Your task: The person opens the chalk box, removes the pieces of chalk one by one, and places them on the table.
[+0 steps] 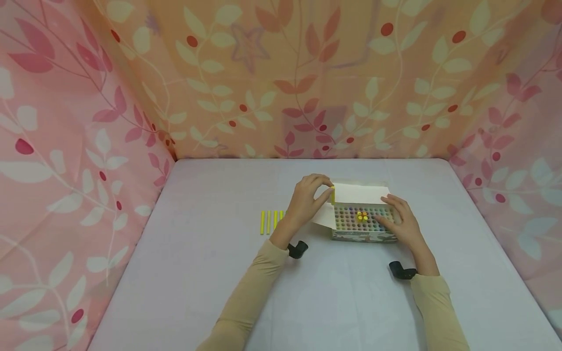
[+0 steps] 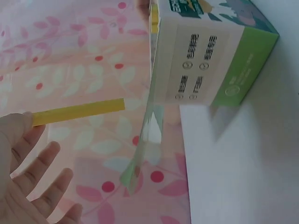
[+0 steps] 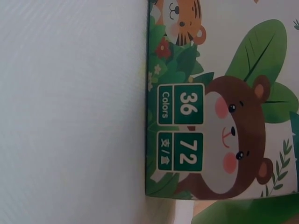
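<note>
In the head view my left hand (image 1: 306,197) pinches a slim yellow stick (image 1: 333,195) between thumb and forefinger, above the box's left end. The left wrist view shows this yellow stick (image 2: 79,112) jutting from the fingertips, the other fingers spread. An open cardboard box (image 1: 363,237) has a top full of round holes with coloured dots inside. A small cluster of yellow and orange stick ends (image 1: 362,217) rises from the middle holes. Over the box's right end lies my right hand (image 1: 405,225), fingers and thumb spread, thumb above the holes.
Several yellow sticks (image 1: 269,223) lie side by side on the white tabletop (image 1: 210,273), left of the box. The raised lid (image 1: 360,193) and a side flap (image 1: 324,216) stick out from the box. Floral curtains surround the table at the back and sides.
</note>
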Tool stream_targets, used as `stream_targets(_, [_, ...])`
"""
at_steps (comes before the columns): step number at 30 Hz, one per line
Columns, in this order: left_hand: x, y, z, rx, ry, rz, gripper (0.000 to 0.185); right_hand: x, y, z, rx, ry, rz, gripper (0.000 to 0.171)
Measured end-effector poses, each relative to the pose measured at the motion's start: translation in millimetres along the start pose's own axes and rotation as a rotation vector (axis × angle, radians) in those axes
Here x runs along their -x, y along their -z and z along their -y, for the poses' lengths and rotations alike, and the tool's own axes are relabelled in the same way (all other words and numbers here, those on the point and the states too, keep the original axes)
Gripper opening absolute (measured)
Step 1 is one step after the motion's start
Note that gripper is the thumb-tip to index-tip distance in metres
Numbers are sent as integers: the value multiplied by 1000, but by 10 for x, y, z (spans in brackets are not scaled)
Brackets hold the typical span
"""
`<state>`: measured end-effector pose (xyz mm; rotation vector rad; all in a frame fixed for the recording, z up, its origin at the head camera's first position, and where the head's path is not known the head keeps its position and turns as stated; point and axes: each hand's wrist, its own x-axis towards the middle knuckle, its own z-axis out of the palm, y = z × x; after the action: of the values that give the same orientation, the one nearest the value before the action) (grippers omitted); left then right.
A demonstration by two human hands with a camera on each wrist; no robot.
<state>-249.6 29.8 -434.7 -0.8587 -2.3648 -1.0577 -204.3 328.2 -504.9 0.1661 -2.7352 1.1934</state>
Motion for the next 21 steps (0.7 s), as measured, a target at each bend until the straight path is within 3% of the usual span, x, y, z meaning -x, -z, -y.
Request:
stream_targets(9, [123,188,161,0,64,-12,17,9,11,43,-26,12,-4,58])
stream_targets(21, [256,363,309,38,54,-72,16,35,-6,59,-27,-16,-15,59])
